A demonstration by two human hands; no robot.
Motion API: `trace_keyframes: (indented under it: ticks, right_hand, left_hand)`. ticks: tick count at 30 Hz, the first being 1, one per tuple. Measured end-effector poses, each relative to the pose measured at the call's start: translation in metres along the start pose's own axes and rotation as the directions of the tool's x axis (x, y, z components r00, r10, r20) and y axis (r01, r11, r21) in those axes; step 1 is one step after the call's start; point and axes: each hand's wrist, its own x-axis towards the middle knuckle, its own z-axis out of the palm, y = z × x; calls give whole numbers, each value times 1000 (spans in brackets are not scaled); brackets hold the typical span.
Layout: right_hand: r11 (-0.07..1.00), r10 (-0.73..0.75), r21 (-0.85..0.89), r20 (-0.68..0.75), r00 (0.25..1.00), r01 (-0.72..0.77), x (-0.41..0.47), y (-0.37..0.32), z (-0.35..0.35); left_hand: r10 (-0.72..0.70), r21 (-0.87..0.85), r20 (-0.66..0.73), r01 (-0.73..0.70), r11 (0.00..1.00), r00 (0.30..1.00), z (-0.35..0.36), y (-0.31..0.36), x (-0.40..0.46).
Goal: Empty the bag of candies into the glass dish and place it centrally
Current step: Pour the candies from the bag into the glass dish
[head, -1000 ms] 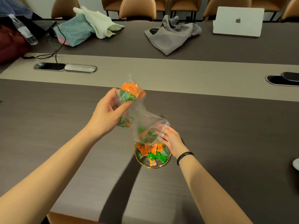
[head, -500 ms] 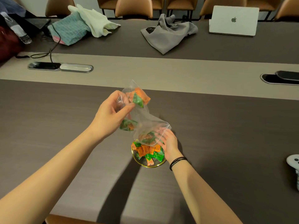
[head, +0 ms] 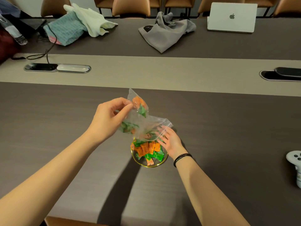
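Note:
A clear plastic bag [head: 143,123] hangs upside down over a round glass dish [head: 160,162] with a gold rim. The dish holds a pile of orange and green wrapped candies [head: 149,150]. A few candies remain in the bag's upper corner and lower left fold. My left hand [head: 108,119] pinches the raised bottom end of the bag. My right hand [head: 169,140] is at the bag's open mouth just above the dish's far right rim, with its fingers spread against the plastic.
The dish stands on a dark wood table [head: 228,128] near my edge. A white game controller [head: 295,162] lies at the right. Cable ports [head: 57,68], a grey cloth [head: 164,32], a laptop [head: 232,17] and clothes [head: 76,25] lie farther back.
More candies have dropped from the bag into the dish. My left hand has lowered a little with the bag's end, and my right hand's fingers have spread at the bag's mouth.

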Motion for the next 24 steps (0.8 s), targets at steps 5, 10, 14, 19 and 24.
trace_keyframes:
  ticks: [5, 10, 14, 19, 24]
  right_hand:
    - [993, 2, 114, 23, 1000, -5, 0, -1, -4]
    - [989, 14, 148, 9, 1000, -15, 1, -1, -5]
    - [991, 34, 127, -15, 999, -31, 1, -1, -4]
    - [994, 21, 107, -58, 998, -15, 0, 0, -5]
    - [997, -22, 77, -130, 991, 32, 0, -1, -2]
  left_hand:
    - [77, 88, -21, -75, 993, 997, 1, -3, -4]
    - [-6, 31, -91, 9, 999, 996, 5, -15, -6]
    - [-73, 27, -131, 77, 997, 989, 7, -14, -8]
    - [-42, 58, -155, 52, 997, 987, 4, -5, -11]
    - [79, 148, -172, -54, 988, 982, 1, 11, -10]
